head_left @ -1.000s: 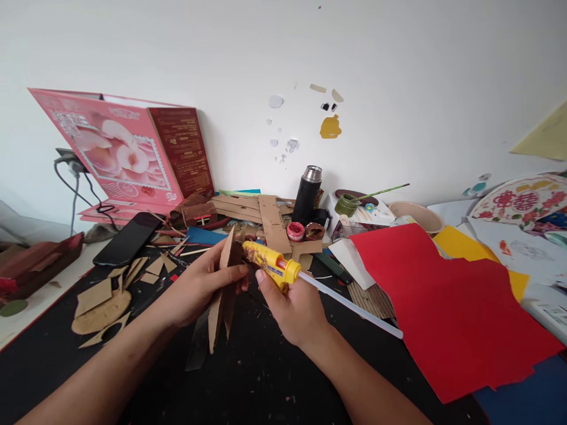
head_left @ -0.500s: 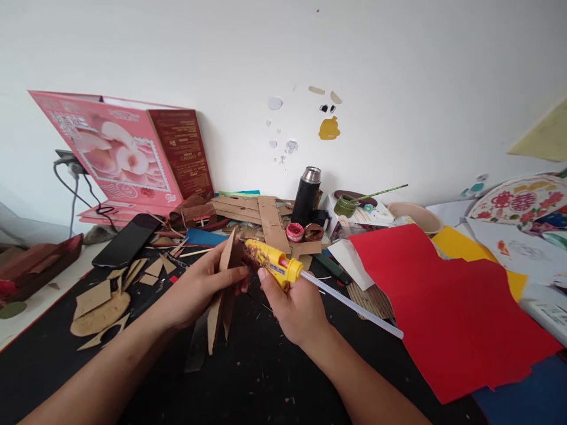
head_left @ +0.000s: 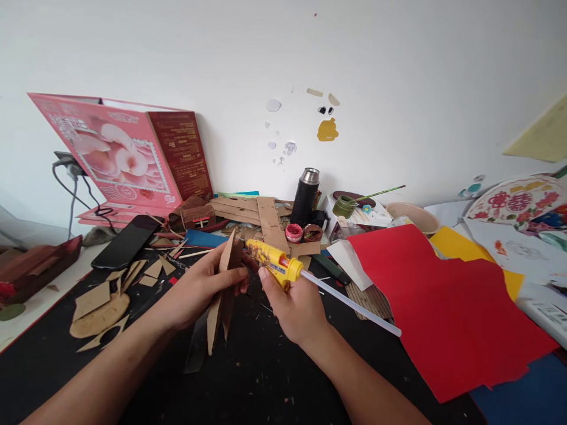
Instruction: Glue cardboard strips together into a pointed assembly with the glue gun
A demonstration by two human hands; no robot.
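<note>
My left hand (head_left: 204, 288) is closed on a cardboard piece (head_left: 216, 316), made of narrow pointed panels held upright over the black table. The thumb presses its near face, and the other fingers are partly hidden behind it. My right hand (head_left: 296, 304) grips a yellow glue gun (head_left: 271, 260) with dark stains on its barrel. A long translucent glue stick (head_left: 354, 307) sticks out of the gun's back end. The nozzle points left, close to the cardboard's upper part; whether it touches cannot be made out.
Cardboard scraps (head_left: 93, 298) and a black phone (head_left: 126, 241) lie to the left. Behind stand a black thermos (head_left: 305, 196), a red paint pot (head_left: 294, 232) and a pink box (head_left: 128, 156). Red sheets (head_left: 447, 307) cover the right side. A dark cutter (head_left: 331, 269) lies beyond my right hand.
Both hands keep the same hold, with the glue gun still at the cardboard. The view has shifted very slightly; nothing else visibly moved.
</note>
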